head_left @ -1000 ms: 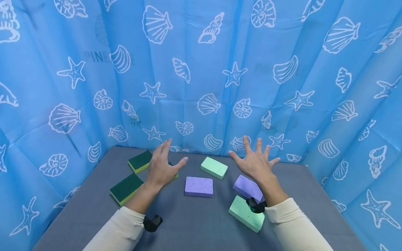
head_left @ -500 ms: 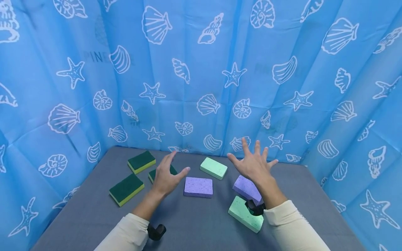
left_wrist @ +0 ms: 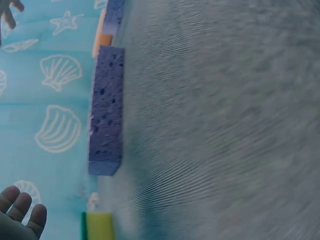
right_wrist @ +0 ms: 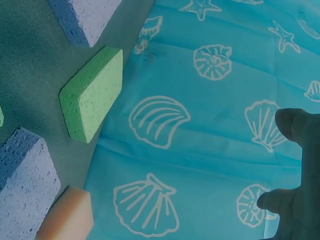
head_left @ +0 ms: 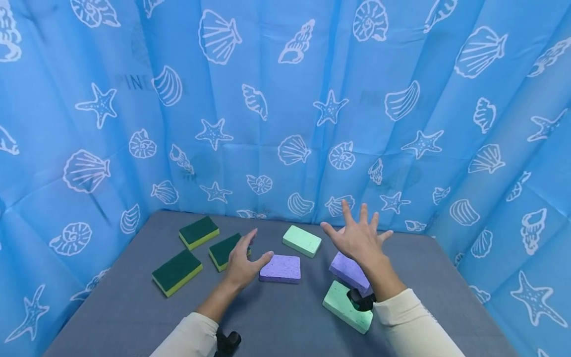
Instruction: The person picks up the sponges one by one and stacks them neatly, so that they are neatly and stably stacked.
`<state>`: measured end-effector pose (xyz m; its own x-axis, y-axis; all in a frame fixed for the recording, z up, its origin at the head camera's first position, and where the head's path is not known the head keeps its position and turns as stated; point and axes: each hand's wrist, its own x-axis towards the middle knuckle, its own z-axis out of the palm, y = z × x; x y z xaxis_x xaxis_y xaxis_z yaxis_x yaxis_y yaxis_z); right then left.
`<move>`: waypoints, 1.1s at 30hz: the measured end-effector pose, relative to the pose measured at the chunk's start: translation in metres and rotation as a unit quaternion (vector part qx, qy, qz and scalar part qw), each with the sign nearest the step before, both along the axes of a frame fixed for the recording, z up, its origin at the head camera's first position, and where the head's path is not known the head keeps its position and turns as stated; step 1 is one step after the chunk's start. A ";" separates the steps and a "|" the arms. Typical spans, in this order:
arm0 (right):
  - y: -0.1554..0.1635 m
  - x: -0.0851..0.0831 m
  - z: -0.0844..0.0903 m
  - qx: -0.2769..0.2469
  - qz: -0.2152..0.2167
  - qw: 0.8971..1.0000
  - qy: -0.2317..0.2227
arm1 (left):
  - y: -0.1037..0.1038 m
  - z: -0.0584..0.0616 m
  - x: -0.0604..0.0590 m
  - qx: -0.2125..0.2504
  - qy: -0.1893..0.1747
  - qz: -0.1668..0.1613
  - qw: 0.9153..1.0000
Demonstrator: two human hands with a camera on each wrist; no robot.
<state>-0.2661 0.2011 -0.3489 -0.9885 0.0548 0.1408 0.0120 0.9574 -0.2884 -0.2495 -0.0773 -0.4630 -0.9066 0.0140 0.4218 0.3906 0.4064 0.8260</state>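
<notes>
My left hand [head_left: 243, 265] hovers unclenched, holding nothing, just left of the flat purple rectangular sponge [head_left: 280, 269] on the grey table [head_left: 276, 322].
Its long axis runs left to right before my thumb; my right hand [head_left: 357, 238] hangs splayed and empty, farther off. The right wrist view alone shows an orange sponge [right_wrist: 67, 215].

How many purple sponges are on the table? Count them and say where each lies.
2. One purple sponge lies mid-table, beside the left hand. The other purple sponge lies to its right, partly under the right hand and forearm. More may be hidden.
</notes>
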 end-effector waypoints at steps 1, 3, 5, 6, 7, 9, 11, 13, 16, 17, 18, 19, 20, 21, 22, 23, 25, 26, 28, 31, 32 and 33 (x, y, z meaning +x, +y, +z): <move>0.000 0.000 -0.001 -0.001 0.000 1.000 0.000 | 0.001 -0.003 0.000 0.002 -0.004 -0.001 1.000; 0.000 0.000 -0.002 -0.001 0.002 1.000 0.001 | 0.002 -0.009 0.000 0.004 -0.013 0.000 1.000; 0.000 0.000 -0.003 -0.003 0.004 1.000 0.001 | 0.002 -0.014 -0.001 0.006 -0.020 -0.004 1.000; 0.000 0.000 -0.004 -0.005 0.005 1.000 0.001 | 0.002 -0.016 -0.002 0.008 -0.024 -0.008 1.000; 0.000 0.000 -0.004 -0.006 0.006 1.000 0.000 | 0.002 -0.018 -0.003 0.013 -0.027 -0.013 0.999; 0.000 0.000 -0.004 -0.005 0.007 1.000 -0.003 | 0.002 -0.021 -0.004 0.026 -0.039 -0.027 0.999; 0.001 -0.001 -0.004 -0.003 0.008 1.000 -0.006 | 0.000 -0.024 -0.006 0.040 -0.052 -0.042 0.997; 0.001 -0.001 -0.004 -0.002 0.008 1.000 -0.009 | -0.001 -0.027 -0.008 0.052 -0.069 -0.057 0.995; 0.001 -0.001 -0.005 -0.001 0.007 1.000 -0.011 | -0.004 -0.032 -0.010 0.061 -0.095 -0.077 0.991; 0.001 -0.001 -0.006 -0.002 0.007 1.000 -0.012 | -0.004 -0.033 -0.011 0.063 -0.106 -0.082 0.989; 0.001 -0.001 -0.006 -0.003 0.007 1.000 -0.012 | -0.005 -0.034 -0.011 0.060 -0.116 -0.084 0.988; 0.000 -0.001 -0.006 -0.004 0.006 1.000 -0.013 | -0.005 -0.035 -0.012 0.057 -0.126 -0.086 0.987; 0.000 -0.001 -0.006 -0.006 0.007 1.000 -0.014 | -0.005 -0.036 -0.012 0.053 -0.135 -0.087 0.986; 0.000 0.000 -0.007 -0.006 0.008 1.000 -0.014 | -0.005 -0.037 -0.013 0.047 -0.144 -0.088 0.985; 0.000 0.000 -0.007 -0.008 0.009 1.000 -0.015 | -0.005 -0.038 -0.013 0.040 -0.152 -0.087 0.984; -0.001 0.000 -0.008 -0.010 0.010 1.000 -0.015 | -0.004 -0.038 -0.013 0.035 -0.159 -0.086 0.983; -0.001 0.001 -0.009 -0.011 0.012 1.000 -0.015 | -0.004 -0.039 -0.014 0.028 -0.169 -0.087 0.981; -0.001 0.001 -0.009 -0.012 0.013 1.000 -0.014 | -0.003 -0.040 -0.015 0.022 -0.173 -0.086 0.981; -0.001 0.002 -0.010 -0.011 0.014 1.000 -0.012 | -0.003 -0.042 -0.016 0.008 -0.180 -0.084 0.980; -0.001 0.004 -0.011 -0.007 0.016 1.000 -0.010 | -0.002 -0.044 -0.016 -0.014 -0.190 -0.079 0.979; -0.001 0.004 -0.012 -0.007 0.016 1.000 -0.009 | -0.002 -0.044 -0.017 -0.025 -0.191 -0.078 0.978; -0.001 0.005 -0.012 -0.007 0.017 1.000 -0.010 | -0.002 -0.045 -0.017 -0.036 -0.191 -0.075 0.978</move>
<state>-0.2609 0.2002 -0.3605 -0.9924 0.0227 0.1208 -0.0149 0.9531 -0.3024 -0.2661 -0.0790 -0.5078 -0.9833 0.1764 0.0450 0.1181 0.4299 0.8951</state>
